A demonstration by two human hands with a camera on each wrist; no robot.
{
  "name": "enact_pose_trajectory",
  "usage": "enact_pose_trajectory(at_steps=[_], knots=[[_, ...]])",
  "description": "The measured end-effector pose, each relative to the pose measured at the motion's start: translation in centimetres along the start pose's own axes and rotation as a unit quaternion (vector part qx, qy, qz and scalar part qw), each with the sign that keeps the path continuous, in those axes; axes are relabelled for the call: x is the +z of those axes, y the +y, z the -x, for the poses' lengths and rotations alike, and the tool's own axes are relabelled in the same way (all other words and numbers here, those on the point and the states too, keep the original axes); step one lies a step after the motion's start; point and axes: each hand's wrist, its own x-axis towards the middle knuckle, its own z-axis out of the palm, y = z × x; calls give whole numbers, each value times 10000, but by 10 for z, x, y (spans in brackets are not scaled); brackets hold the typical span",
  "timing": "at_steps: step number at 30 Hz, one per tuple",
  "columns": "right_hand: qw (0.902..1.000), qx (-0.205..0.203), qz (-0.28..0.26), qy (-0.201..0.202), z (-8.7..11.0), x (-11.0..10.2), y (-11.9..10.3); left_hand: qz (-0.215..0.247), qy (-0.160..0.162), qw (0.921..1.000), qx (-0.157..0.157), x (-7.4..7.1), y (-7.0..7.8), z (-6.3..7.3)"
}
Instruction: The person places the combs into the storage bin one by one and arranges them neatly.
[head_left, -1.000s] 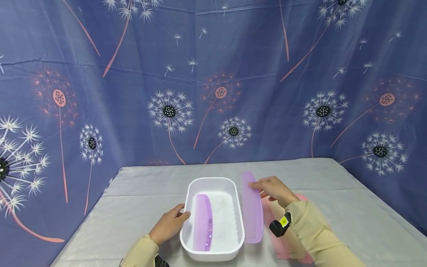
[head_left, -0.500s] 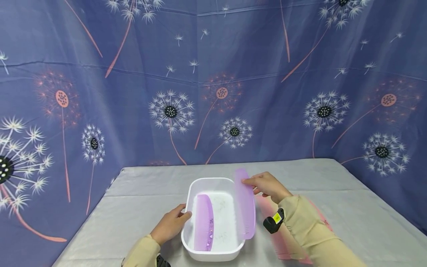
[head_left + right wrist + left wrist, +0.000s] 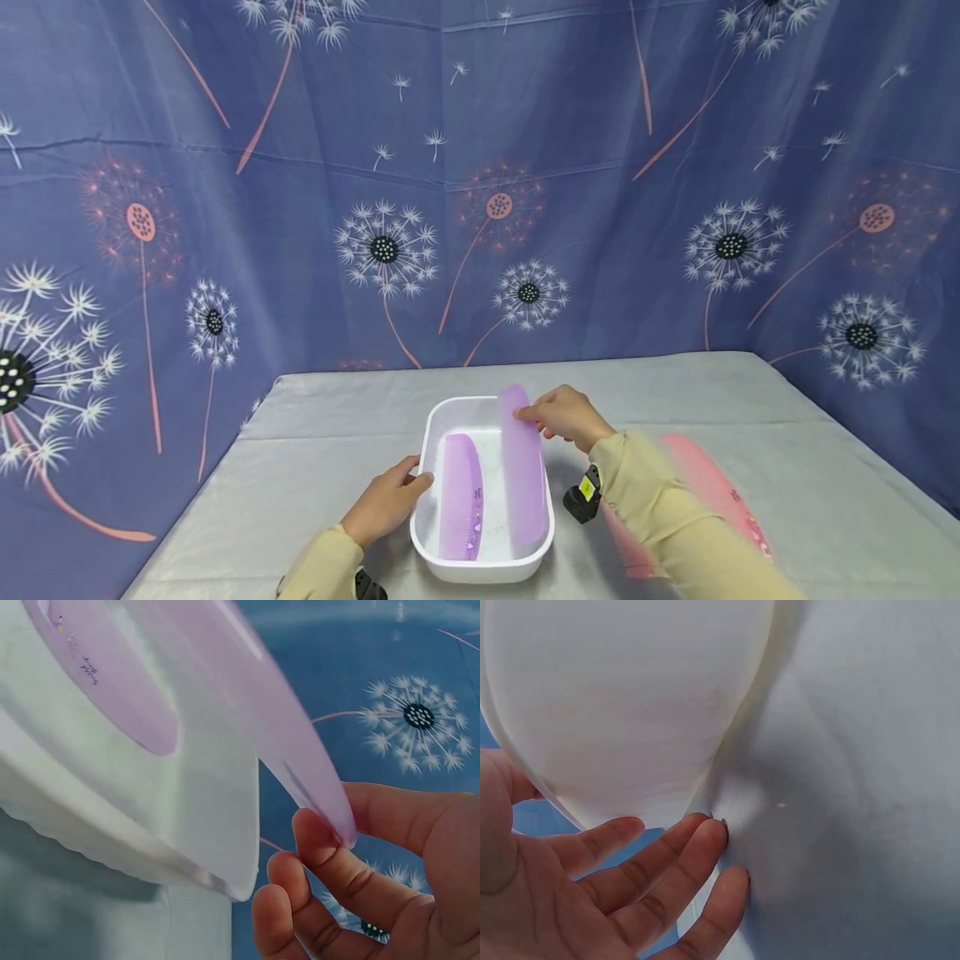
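A white plastic basin (image 3: 482, 570) sits on the table in the head view. At its left rim my left hand (image 3: 386, 502) holds the wall, the thumb over the edge and the fingers outside; the left wrist view shows these fingers (image 3: 679, 874) against the basin's outer side. My right hand (image 3: 566, 415) pinches a purple comb (image 3: 522, 475) near its far end between thumb and fingers. The comb slants over the right part of the basin, its near end lower, inside the rim. A second purple comb (image 3: 460, 500), with small printed decorations, lies inside on the left.
Pink combs (image 3: 716, 483) lie on the grey-covered table (image 3: 337, 417) right of the basin, partly hidden under my right sleeve (image 3: 667, 508). A blue dandelion-print curtain (image 3: 600, 208) hangs behind the table and at its sides.
My right hand has carried the purple comb leftward, from beside the basin to over its right side. More of a pink comb now shows beyond the sleeve. My left hand stays on the rim.
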Motion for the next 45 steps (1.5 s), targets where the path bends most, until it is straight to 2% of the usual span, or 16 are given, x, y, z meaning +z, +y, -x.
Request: enact_pose_trajectory(at_steps=[10, 17, 21, 28, 38, 45], knots=[[9996, -111, 140, 206, -4, 19, -5, -2, -1, 10000, -13, -1, 1, 0], [9967, -71, 749, 302, -4, 26, -10, 19, 11, 10000, -15, -2, 3, 0], [9902, -19, 1366, 279, -4, 27, -13, 13, -2, 10000, -3, -2, 3, -1], [9720, 297, 2318, 229, -10, 37, -18, 26, -7, 10000, 24, -1, 0, -2], [9620, 272, 2702, 275, -13, 46, -23, -54, 30, 10000, 30, -1, -2, -2], [9516, 123, 3052, 337, -16, 52, -23, -76, 25, 10000, 55, -1, -2, -2]])
